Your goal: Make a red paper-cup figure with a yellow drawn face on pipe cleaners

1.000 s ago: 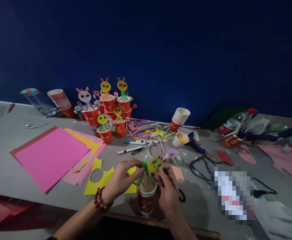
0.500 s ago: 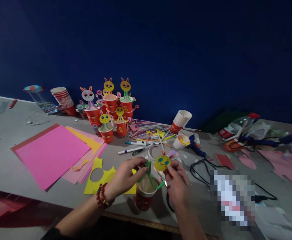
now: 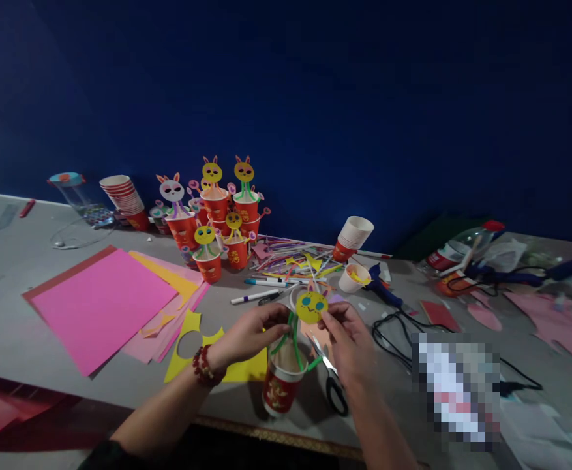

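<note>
My left hand [image 3: 254, 334] pinches the upper end of green pipe cleaners [image 3: 296, 346] that rise out of a red paper cup [image 3: 282, 390] near the table's front edge. Between thumb and fingers of my right hand [image 3: 347, 339] is a round yellow paper face [image 3: 312, 307] with blue eyes, a drawn mouth and small pink ears. The face is beside the tops of the pipe cleaners; whether they touch I cannot tell. Black-handled scissors [image 3: 333, 385] lie just right of the cup. Yellow paper [image 3: 207, 362] with round cut-outs lies under my left wrist.
Several finished cup figures [image 3: 209, 264] stand at the back, with stacked cups [image 3: 122, 196] to their left. Pink sheets [image 3: 102, 303] lie left. Pens [image 3: 254, 297], a blue glue gun [image 3: 382, 290] with black cable [image 3: 388, 336] and a bottle [image 3: 464, 251] are farther right.
My right hand has brought the yellow face slightly left and up, closer to the pipe cleaners. The cup has tilted a little, and the scissors show more fully.
</note>
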The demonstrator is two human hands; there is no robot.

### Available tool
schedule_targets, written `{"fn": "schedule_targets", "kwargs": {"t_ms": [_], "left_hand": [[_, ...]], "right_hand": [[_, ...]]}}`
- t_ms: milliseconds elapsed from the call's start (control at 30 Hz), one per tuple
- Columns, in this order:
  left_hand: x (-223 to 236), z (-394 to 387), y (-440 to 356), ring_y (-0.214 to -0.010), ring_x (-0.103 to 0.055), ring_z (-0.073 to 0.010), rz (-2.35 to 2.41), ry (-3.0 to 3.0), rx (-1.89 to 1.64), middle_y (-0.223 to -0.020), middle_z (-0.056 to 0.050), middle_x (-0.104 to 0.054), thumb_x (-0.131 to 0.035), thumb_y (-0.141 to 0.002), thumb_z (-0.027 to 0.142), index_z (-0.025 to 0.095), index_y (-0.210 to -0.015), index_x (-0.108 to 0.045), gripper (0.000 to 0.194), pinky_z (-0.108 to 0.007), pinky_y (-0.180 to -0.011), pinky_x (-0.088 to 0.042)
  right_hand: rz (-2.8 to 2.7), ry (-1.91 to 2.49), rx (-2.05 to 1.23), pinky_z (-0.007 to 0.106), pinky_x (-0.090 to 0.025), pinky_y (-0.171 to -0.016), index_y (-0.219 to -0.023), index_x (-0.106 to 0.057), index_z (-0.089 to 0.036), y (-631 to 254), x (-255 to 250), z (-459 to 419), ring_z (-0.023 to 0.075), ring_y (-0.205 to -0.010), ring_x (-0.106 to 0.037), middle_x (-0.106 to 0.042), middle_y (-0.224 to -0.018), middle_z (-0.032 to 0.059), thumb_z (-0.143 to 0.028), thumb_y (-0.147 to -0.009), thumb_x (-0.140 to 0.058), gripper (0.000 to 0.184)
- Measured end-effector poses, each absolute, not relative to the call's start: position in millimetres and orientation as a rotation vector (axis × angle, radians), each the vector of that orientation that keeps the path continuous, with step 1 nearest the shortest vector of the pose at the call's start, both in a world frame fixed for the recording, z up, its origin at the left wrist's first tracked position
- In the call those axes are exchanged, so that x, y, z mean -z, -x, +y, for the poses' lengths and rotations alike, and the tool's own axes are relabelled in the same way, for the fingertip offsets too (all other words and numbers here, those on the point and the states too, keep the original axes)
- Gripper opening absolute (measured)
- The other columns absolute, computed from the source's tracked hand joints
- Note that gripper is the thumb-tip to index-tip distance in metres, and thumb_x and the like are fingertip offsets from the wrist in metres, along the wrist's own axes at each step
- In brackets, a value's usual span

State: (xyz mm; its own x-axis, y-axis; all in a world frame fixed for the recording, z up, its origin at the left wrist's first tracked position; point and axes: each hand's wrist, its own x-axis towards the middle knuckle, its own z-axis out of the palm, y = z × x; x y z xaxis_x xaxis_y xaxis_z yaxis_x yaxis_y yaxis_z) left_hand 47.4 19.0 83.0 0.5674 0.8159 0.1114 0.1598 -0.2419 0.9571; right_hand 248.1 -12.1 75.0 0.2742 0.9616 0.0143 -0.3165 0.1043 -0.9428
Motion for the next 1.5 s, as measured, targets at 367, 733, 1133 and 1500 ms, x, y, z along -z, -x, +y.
{"fn": "schedule_targets", "kwargs": {"t_ms": [367,733,1133,1500], "left_hand": [[-68.9,30.7,-51.7,-0.075,-0.052,-0.0132,0.741,-1.423,-0.691,-0.084,0.000,-0.057,-0.066,-0.087,0.036,0.015,-0.094,-0.062,0.022,-0.024,-0.068,-0.041],[-65.3,35.0,-52.5,-0.076,-0.057,-0.0145,0.732,-1.348,-0.662,-0.090,-0.003,-0.063,-0.069,-0.082,0.042,0.015,-0.099,-0.066,0.033,-0.026,-0.070,-0.047],[-61.8,36.8,-50.5,-0.074,-0.057,-0.0141,0.721,-1.321,-0.658,-0.089,-0.004,-0.067,-0.069,-0.082,0.037,0.014,-0.102,-0.071,0.030,-0.026,-0.070,-0.046],[-61.5,36.4,-52.2,-0.074,-0.057,-0.0146,0.650,-1.292,-0.662,-0.094,-0.007,-0.069,-0.074,-0.082,0.043,0.012,-0.105,-0.069,0.039,-0.025,-0.066,-0.043]], "right_hand": [[-0.921,1.113,-0.931,0.026,-0.054,-0.066,-0.092,-0.067,-0.022,-252.5,-66.6,3.1,0.0157,-0.072,-0.065,-0.068,-0.080,0.0001,-0.037,-0.077,-0.083,0.027],[-1.072,1.088,-0.993,0.029,-0.058,-0.067,-0.097,-0.063,-0.023,-252.5,-63.5,-1.9,0.0173,-0.072,-0.069,-0.069,-0.086,0.0021,-0.035,-0.079,-0.081,0.028],[-1.164,1.127,-0.991,0.029,-0.056,-0.069,-0.098,-0.064,-0.024,-251.8,-49.7,-1.1,0.0197,-0.081,-0.067,-0.069,-0.087,0.0030,-0.036,-0.081,-0.078,0.025],[-1.135,1.165,-0.957,0.031,-0.058,-0.071,-0.095,-0.064,-0.023,-248.2,-42.7,0.3,0.0198,-0.079,-0.068,-0.069,-0.084,0.0027,-0.039,-0.079,-0.079,0.027]]}}
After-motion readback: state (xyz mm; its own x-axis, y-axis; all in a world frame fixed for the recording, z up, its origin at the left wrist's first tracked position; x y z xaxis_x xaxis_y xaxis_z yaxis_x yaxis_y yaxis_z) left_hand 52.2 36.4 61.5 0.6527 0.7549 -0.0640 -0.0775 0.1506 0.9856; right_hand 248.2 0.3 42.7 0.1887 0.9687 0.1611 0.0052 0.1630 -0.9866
